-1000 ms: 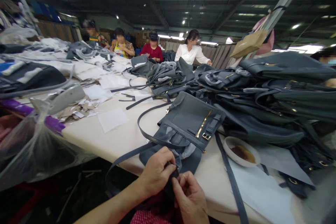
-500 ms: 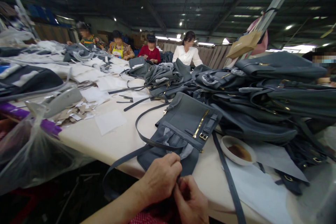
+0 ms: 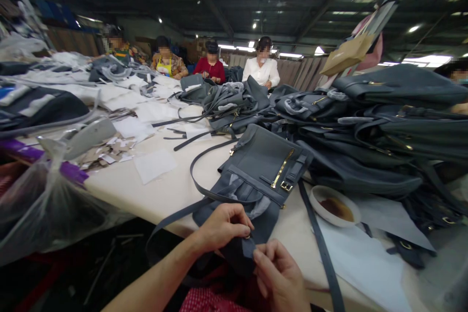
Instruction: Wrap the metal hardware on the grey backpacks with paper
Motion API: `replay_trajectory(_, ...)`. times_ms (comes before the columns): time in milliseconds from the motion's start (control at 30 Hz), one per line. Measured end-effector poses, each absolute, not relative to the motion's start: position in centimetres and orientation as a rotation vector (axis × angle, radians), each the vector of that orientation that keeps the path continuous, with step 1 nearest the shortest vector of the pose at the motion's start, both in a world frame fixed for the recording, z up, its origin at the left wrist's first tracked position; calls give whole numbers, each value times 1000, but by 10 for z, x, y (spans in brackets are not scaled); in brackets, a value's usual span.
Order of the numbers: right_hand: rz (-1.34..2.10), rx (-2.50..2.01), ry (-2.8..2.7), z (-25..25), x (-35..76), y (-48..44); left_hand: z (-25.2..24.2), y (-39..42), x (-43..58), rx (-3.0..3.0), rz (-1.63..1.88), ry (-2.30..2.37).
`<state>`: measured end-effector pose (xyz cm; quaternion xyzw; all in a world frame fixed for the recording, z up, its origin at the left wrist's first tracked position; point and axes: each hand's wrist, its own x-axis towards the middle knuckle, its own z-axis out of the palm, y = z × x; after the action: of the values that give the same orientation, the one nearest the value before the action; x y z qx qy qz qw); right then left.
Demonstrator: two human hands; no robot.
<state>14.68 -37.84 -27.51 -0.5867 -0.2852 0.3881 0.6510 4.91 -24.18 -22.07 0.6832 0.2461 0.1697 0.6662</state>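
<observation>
Hands: left hand (image 3: 228,226) and right hand (image 3: 280,273) pinch one dark blue-grey leathery piece (image 3: 247,249) at the white table's (image 3: 124,200) near edge, partly hiding it.
Bag: one slate leathery bag (image 3: 261,148), gold zip (image 3: 282,168), just beyond.
Bowl: one white round bowl (image 3: 315,200), brown contents (image 3: 338,209).
Stack: similar grey bags (image 3: 365,156), overlapping, uncountable.
People: four people (image 3: 260,70) beyond, one person (image 3: 457,75) far right.

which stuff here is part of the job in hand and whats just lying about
In use, it seems:
dark piece, held by left hand and right hand
nearest dark bag

Likely just lying about:
small scraps
square white sheet
clear plastic bag
</observation>
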Motion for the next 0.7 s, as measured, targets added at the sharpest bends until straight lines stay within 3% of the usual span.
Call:
replay_trajectory(100, 895, -1323, -645, -271, 153, -378, -219, -243, 52, 1752, 421, 614)
replay_trajectory(267, 49, -1641, -1321, -277, 149, -380, -230, -257, 63, 2265, 663, 656)
replay_trajectory(367, -144, -1599, -1462, -277, 144, -378, -234, -261, 63, 2217, 676, 732)
replay_trajectory(467, 104, -1518, -1342, -271, 141, -374, -229, -259, 57, 2243, 762, 681)
replay_trajectory(600, 870, -1219, -659, -264, 143, -374, -221, -253, 48, 2161, 790, 572)
replay_trajectory(700, 1224, -914, -204, -259, 149, -374, -227, -249, 44, 2347, 776, 464)
